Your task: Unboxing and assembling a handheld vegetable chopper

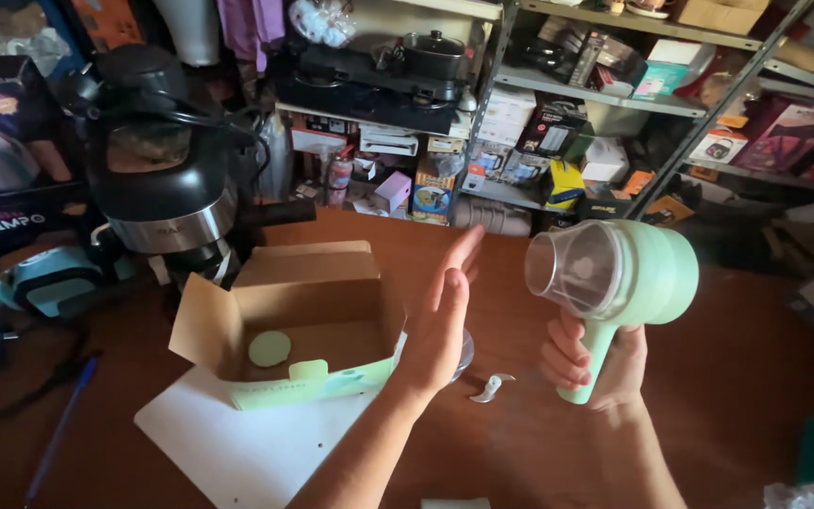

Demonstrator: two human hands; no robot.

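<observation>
My right hand [588, 363] grips the handle of a mint-green handheld appliance [633, 273] with a clear plastic cup [572, 269] on its front, held upright above the wooden table [727, 377]. My left hand [440, 320] is raised flat with fingers apart, holding nothing, just right of an open cardboard box [294, 325]. A pale green round disc [269, 348] lies inside the box. A small grey blade part [490, 386] rests on the table between my hands. Something clear and round [464, 353] sits partly hidden behind my left hand.
A white sheet [237, 443] lies under the box. A black coffee machine [157, 179] stands at the back left, with a blue pen [58, 429] near the left front. Metal shelves [558, 104] packed with boxes and cookware fill the background.
</observation>
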